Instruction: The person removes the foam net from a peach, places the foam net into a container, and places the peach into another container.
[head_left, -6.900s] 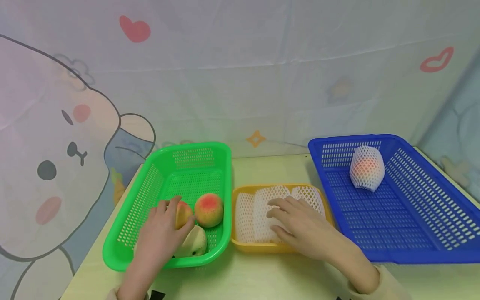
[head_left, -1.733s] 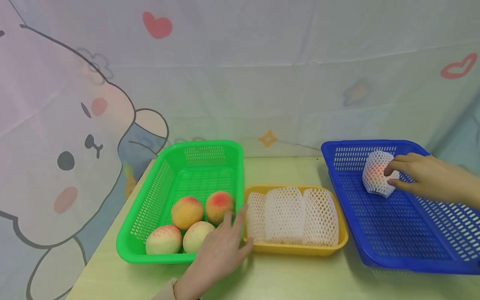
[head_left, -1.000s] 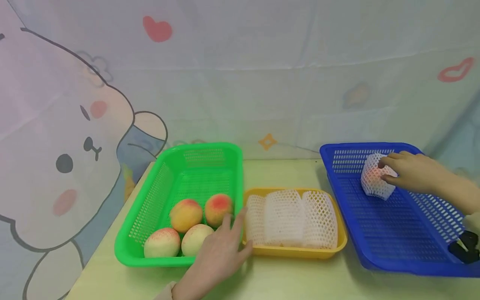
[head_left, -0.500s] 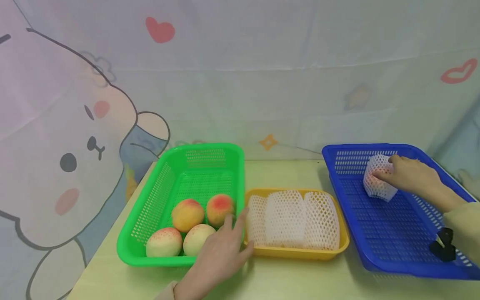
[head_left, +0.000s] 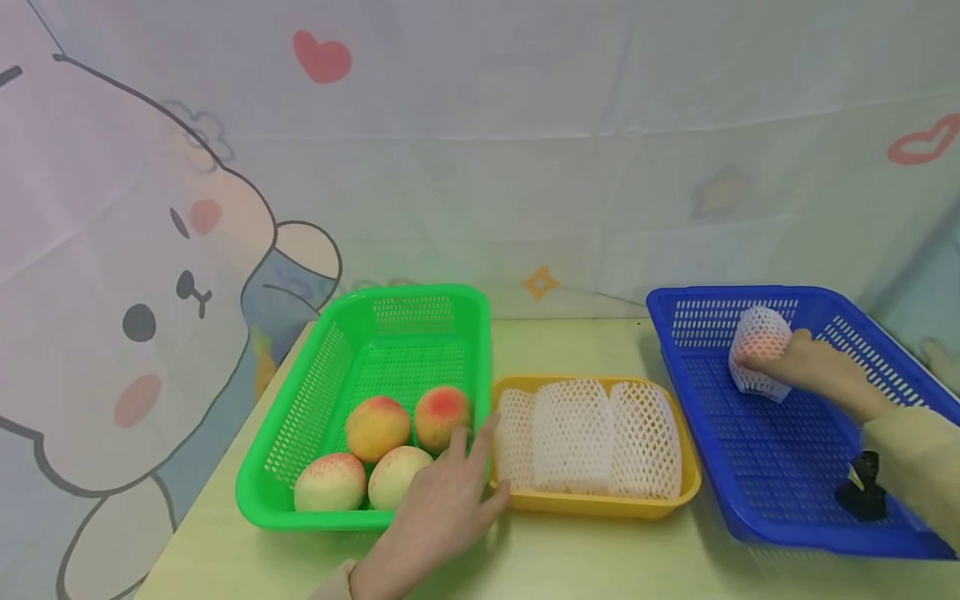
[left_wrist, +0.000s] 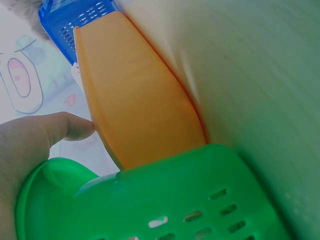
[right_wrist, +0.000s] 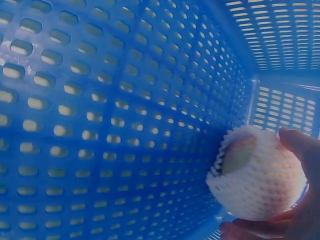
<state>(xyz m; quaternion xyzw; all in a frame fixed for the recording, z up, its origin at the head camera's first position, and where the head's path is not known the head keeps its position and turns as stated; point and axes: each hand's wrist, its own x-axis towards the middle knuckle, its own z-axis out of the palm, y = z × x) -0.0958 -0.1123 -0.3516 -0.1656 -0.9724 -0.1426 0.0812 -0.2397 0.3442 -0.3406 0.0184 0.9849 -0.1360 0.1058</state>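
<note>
My right hand (head_left: 813, 367) reaches into the blue basket (head_left: 742, 293) and grips a peach in a white foam net (head_left: 759, 321). In the right wrist view, thumb and fingers lie on either side of the netted peach (right_wrist: 262, 185), whose bare skin shows at the net's open end. Over the right front rim of the green basket (head_left: 322, 522) lies my left hand (head_left: 442, 504), fingers spread and relaxed. Its thumb (left_wrist: 75, 126) is right at the edge of the yellow tray (left_wrist: 140, 90) in the left wrist view.
Several bare peaches (head_left: 377, 429) sit in the front of the green basket, one partly behind my left hand. Between the baskets, the yellow tray holds several white foam nets (head_left: 573, 433). A printed cloth (head_left: 562, 167) hangs behind the table (head_left: 555, 346).
Earlier my left hand was among the peaches and my right over the nets. My right hand went to the netted peach, then turned around it; my left moved to the basket rim and stays there.
</note>
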